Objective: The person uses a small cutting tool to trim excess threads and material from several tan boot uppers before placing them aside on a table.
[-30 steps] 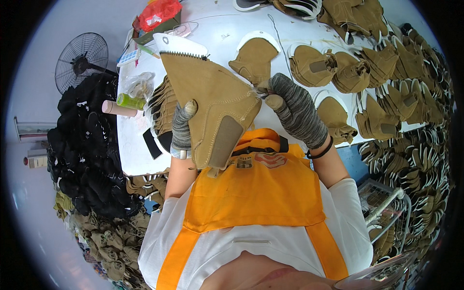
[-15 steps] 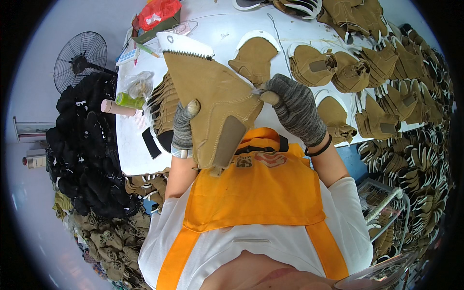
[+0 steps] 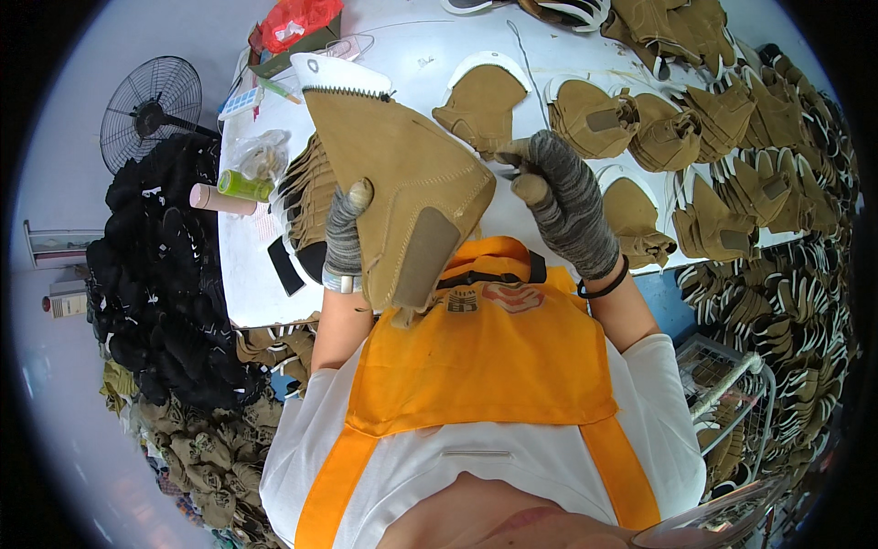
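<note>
My left hand, in a grey knitted glove with a bare thumb tip, grips a tan shoe upper by its left edge. The upper is held up over the table in front of my orange apron. It has a brown patch, curved stitching and a white piece with zigzag stitching at its top left corner. Just off the upper's right edge is my gloved right hand, thumb and fingers curled toward each other. A small dark thing shows at its fingertips, too small to name.
A stack of tan uppers stands left of my left hand, near a dark phone, a pink bottle and a green one. More uppers line the white table. A fan stands at left.
My right hand has come away from the upper's right edge, which it touched before. The upper has shifted slightly left in my left hand, baring more of the white piece.
</note>
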Motion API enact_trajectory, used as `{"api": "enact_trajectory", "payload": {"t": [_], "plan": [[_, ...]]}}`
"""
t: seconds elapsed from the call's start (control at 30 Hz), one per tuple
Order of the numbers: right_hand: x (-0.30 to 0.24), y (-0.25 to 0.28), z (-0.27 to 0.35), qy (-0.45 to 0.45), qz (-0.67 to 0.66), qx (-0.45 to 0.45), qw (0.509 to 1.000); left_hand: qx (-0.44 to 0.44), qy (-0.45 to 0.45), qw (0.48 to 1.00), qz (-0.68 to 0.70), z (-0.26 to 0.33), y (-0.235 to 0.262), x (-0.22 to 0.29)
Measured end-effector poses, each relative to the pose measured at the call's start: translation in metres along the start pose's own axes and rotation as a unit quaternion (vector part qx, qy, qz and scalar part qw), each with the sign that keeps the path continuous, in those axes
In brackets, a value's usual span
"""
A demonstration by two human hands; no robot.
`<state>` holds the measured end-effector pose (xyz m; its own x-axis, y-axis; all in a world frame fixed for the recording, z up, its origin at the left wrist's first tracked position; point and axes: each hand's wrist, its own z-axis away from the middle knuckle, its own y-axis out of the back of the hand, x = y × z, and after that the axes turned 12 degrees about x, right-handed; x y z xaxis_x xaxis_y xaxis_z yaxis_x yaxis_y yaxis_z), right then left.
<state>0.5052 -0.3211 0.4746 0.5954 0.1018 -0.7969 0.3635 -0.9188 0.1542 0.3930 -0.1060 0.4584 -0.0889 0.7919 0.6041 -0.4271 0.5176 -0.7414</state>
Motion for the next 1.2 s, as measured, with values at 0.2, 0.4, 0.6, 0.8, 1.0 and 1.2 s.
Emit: {"api": "enact_trajectory", "payload": {"t": [0.2,0.4,0.6,0.8,1.0,1.2], "plan": [[-0.003,-0.004,0.000,0.112,0.090,-0.057,0.988,-0.012,0.007,1.000,0.019,-0.002,-0.005,-0.002],[-0.010,-0.003,0.001,0.187,0.172,-0.061,0.965,-0.021,-0.016,0.999,-0.022,-0.009,0.005,-0.003],[0.007,-0.008,0.008,0.184,0.190,0.022,0.964,0.014,0.000,1.000,0.001,-0.007,-0.008,-0.004],[0.011,-0.003,0.003,-0.019,0.083,0.086,0.993,0.000,0.076,0.994,0.081,-0.012,0.003,0.001],[0.006,-0.009,0.006,-0.084,0.007,0.097,0.992,-0.081,-0.173,0.960,-0.202,-0.018,0.017,-0.012],[0.003,-0.019,0.006,-0.052,0.050,0.058,0.996,-0.100,-0.230,0.912,-0.325,-0.026,0.032,-0.012]]}}
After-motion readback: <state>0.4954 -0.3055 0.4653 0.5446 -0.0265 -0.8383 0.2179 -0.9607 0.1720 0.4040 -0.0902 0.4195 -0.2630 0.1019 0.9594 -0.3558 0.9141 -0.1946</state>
